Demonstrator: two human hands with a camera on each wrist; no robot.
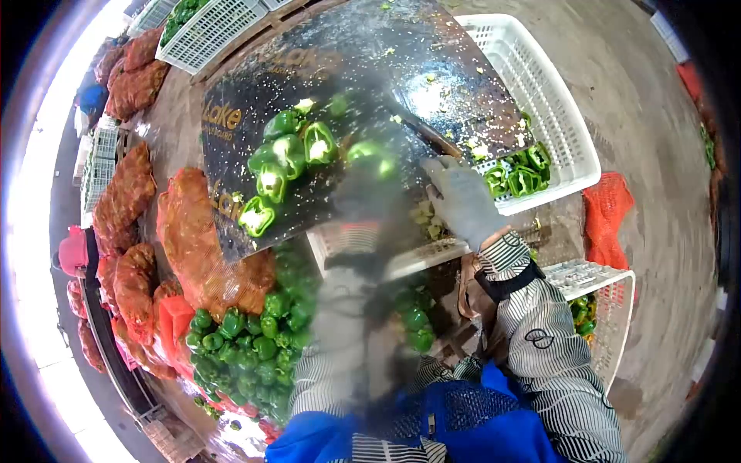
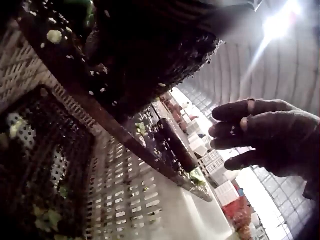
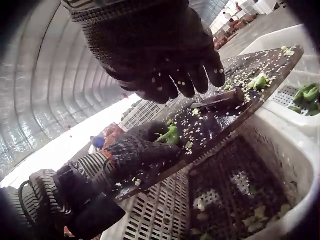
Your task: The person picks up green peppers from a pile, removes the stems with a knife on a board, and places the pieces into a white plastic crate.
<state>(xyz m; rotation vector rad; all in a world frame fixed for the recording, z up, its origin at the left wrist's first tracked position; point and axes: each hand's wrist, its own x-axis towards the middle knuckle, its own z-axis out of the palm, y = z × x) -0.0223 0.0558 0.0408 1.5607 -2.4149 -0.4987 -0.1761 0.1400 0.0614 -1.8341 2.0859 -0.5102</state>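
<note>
A wet black board [image 1: 355,85] strewn with pale seeds carries several cut green peppers [image 1: 287,154]. My left hand [image 3: 135,150] is low over it, blurred in the head view, with a piece of green pepper [image 3: 172,135] between its thumb and fingers. Beside it, my gloved right hand [image 1: 463,202] hovers above the board's near edge, fingers loosely extended and holding nothing. Under those fingers lies a knife [image 3: 220,101], its dark handle [image 2: 176,144] toward the right edge. In the left wrist view, my right hand [image 2: 270,135] shows its fingers apart.
A white crate [image 1: 567,108] under the board's right side holds pepper halves [image 1: 525,174]. Another crate with scraps [image 3: 250,220] stands below the near edge. Whole green peppers [image 1: 255,347] are heaped at lower left, beside mesh sacks [image 1: 204,239]. Another white crate [image 1: 610,309] stands at right.
</note>
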